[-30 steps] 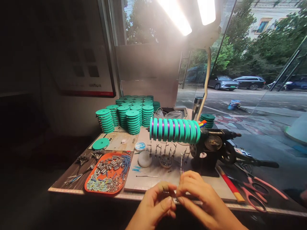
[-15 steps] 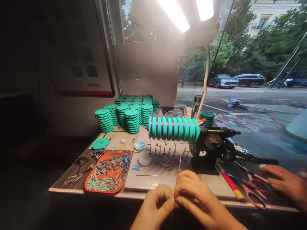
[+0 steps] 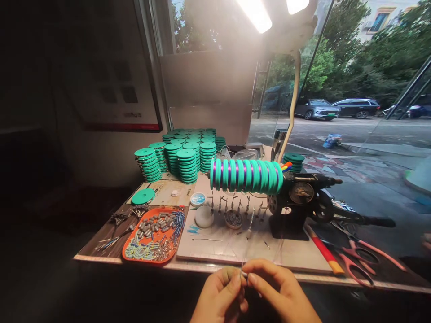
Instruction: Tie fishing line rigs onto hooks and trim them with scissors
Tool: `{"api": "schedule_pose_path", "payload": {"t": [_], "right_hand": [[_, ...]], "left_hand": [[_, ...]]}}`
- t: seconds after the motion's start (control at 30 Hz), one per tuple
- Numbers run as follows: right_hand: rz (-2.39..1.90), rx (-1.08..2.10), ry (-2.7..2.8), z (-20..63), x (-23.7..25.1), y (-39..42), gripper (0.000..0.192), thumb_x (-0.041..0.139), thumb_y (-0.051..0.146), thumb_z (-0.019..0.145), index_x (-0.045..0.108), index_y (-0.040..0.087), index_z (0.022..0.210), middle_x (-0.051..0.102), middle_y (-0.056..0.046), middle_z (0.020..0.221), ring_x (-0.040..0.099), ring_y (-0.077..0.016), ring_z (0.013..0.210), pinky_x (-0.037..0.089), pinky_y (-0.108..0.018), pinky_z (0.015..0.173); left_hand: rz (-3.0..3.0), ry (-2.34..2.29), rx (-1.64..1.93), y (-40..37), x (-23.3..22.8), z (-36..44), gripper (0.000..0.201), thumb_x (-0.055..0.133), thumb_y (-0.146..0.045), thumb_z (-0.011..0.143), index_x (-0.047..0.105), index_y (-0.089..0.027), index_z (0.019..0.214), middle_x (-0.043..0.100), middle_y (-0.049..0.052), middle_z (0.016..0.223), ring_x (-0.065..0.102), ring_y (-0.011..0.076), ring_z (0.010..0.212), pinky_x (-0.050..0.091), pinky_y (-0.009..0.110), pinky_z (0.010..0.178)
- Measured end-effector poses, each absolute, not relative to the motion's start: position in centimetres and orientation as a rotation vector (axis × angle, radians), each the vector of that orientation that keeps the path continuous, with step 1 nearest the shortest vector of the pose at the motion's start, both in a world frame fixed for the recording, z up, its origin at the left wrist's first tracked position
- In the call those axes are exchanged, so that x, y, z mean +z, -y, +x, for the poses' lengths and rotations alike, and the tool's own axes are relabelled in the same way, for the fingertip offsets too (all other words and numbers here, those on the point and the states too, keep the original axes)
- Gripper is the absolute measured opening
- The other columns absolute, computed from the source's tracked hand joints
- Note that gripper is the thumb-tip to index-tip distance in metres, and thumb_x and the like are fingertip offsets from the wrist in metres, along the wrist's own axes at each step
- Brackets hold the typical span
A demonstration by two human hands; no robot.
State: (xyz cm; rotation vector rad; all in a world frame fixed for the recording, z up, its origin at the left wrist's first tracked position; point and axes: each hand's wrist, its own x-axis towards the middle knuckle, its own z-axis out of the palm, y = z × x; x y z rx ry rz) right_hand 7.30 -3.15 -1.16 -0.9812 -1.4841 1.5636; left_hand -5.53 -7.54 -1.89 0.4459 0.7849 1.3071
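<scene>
My left hand (image 3: 220, 294) and my right hand (image 3: 274, 289) meet at the fingertips below the table's front edge. Between them they pinch a tiny pale piece (image 3: 243, 273) on a thin clear line that runs up toward the table. A small metal rig (image 3: 249, 232) lies on the white mat (image 3: 296, 255) just beyond my hands. Behind it a black hand-crank winder (image 3: 299, 202) carries a row of teal spools (image 3: 247, 175) wound with purple line.
An orange tray (image 3: 153, 235) of small metal and blue tubes sits at the left. Stacks of teal spools (image 3: 183, 159) stand behind it. Pink-handled scissors (image 3: 362, 258) and a red-and-yellow tool (image 3: 325, 253) lie at the right. A lamp stem (image 3: 291, 112) rises at the back.
My hands have drawn back toward me, off the mat and below the table edge. Another person's hand that reached in at the right by the scissors has withdrawn.
</scene>
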Motion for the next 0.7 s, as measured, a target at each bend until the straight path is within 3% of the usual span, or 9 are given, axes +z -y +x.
{"api": "schedule_pose_path", "payload": {"t": [0.2, 0.33, 0.5, 0.7], "right_hand": [[-0.744, 2.083, 1.298, 6.1, -1.0, 2.3, 0.03, 0.069, 0.044, 0.067, 0.058, 0.017, 0.072, 0.052, 0.005, 0.053, 0.055, -0.0117, 0.046, 0.04, -0.024, 0.05], [-0.776, 1.994, 1.331, 6.1, -0.6, 2.6, 0.029, 0.069, 0.041, 0.068, 0.056, 0.015, 0.066, 0.051, 0.004, 0.056, 0.051, -0.009, 0.051, 0.038, -0.021, 0.053], [-0.779, 2.082, 1.31, 6.3, -1.1, 2.9, 0.031, 0.069, 0.042, 0.068, 0.056, 0.015, 0.066, 0.048, 0.004, 0.058, 0.04, -0.0069, 0.055, 0.033, -0.018, 0.053], [-0.802, 2.09, 1.222, 6.2, -1.7, 3.3, 0.03, 0.07, 0.042, 0.067, 0.057, 0.016, 0.071, 0.049, 0.004, 0.06, 0.041, -0.0071, 0.056, 0.031, -0.018, 0.054]], "left_hand": [[0.534, -0.783, 1.289, 7.9, -2.1, -5.5, 0.032, 0.073, -0.043, 0.063, 0.067, -0.012, 0.063, 0.05, -0.001, 0.055, 0.039, 0.0055, 0.049, 0.025, 0.017, 0.049], [0.639, -0.938, 1.307, 8.3, -2.6, -5.7, 0.034, 0.07, -0.045, 0.065, 0.065, -0.012, 0.061, 0.046, -0.002, 0.053, 0.033, 0.0055, 0.049, 0.022, 0.019, 0.049], [0.685, -1.017, 1.306, 8.9, -2.8, -5.9, 0.036, 0.073, -0.046, 0.06, 0.064, -0.011, 0.063, 0.054, 0.002, 0.062, 0.043, 0.0101, 0.058, 0.031, 0.022, 0.057], [0.614, -0.933, 1.32, 9.1, -2.5, -5.8, 0.029, 0.074, -0.04, 0.062, 0.066, -0.013, 0.064, 0.061, 0.006, 0.07, 0.051, 0.0148, 0.069, 0.037, 0.024, 0.063]]}}
